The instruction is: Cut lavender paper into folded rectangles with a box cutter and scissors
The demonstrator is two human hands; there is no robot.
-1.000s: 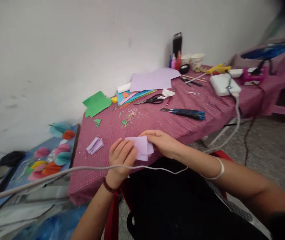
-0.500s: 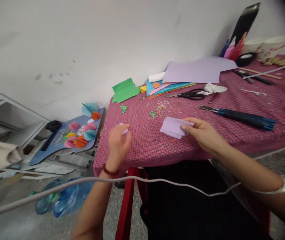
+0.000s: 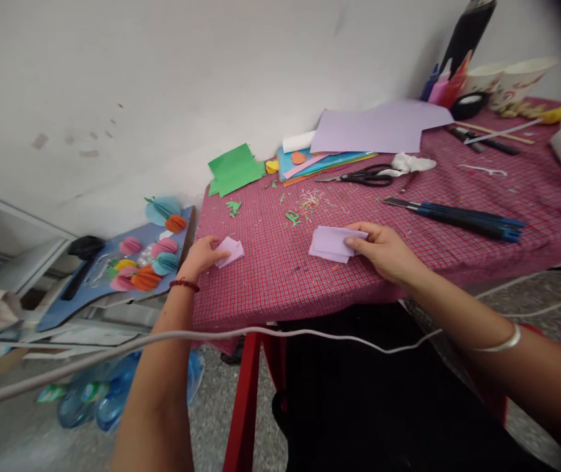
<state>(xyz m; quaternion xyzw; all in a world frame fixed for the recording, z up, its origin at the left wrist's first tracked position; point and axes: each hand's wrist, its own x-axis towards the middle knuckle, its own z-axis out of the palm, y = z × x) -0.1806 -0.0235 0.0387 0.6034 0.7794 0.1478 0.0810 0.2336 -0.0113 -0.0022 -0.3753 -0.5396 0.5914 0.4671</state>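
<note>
In my right hand [image 3: 383,251], thumb on top, is a stack of light purple paper pieces [image 3: 329,242], held just over the tabletop. My left hand [image 3: 202,255] is at the left end of the table, thumb and fingers closed at the edge of a smaller set of purple paper pieces [image 3: 231,251]. These lie at a slant, slightly fanned, on the checked cloth. Between and beyond the hands are paper shreds [image 3: 311,200] and green scraps [image 3: 292,217]. Black-handled scissors [image 3: 369,176] rest farther back.
Blue-and-black cutters [image 3: 467,219] lie right of my right hand. A large purple sheet [image 3: 373,131] and green paper [image 3: 235,169] sit along the wall. Paper ornaments [image 3: 146,277] occupy a blue board [image 3: 68,308] at left. A white cable [image 3: 280,333] crosses in front of the table.
My left hand has moved left and down beside the small purple pieces, which now show more fully. My right hand still holds its stack. The view has shifted slightly.
</note>
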